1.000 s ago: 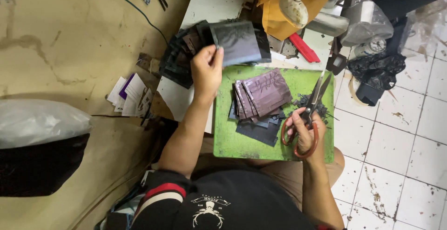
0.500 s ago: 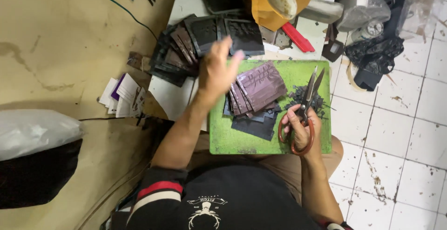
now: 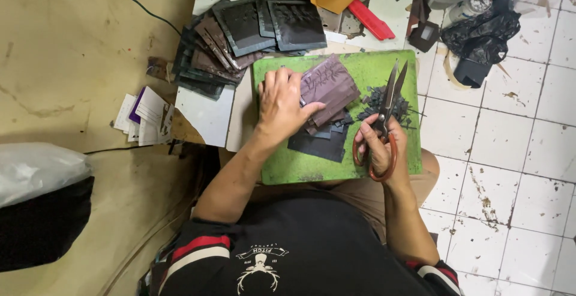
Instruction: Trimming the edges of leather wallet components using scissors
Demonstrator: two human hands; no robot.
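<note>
Purple-brown leather pieces (image 3: pixel 329 89) sit stacked on the green cutting mat (image 3: pixel 360 68), long axis tilted up-right. Left hand (image 3: pixel 282 101) lies flat on their left edge, so it's nearer; right hand (image 3: pixel 378 149) just right, gripping open scissors (image 3: pixel 387 101) pointing up.

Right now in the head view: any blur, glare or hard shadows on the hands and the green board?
Head view: lighting is soft and even, with no hard shadows; the green cutting board shows no glare; the left hand on the stack of purple-brown leather pieces looks sharp; the right hand holding the red-handled scissors is sharp too; straight tile lines bend slightly at the frame's right edge.
</note>
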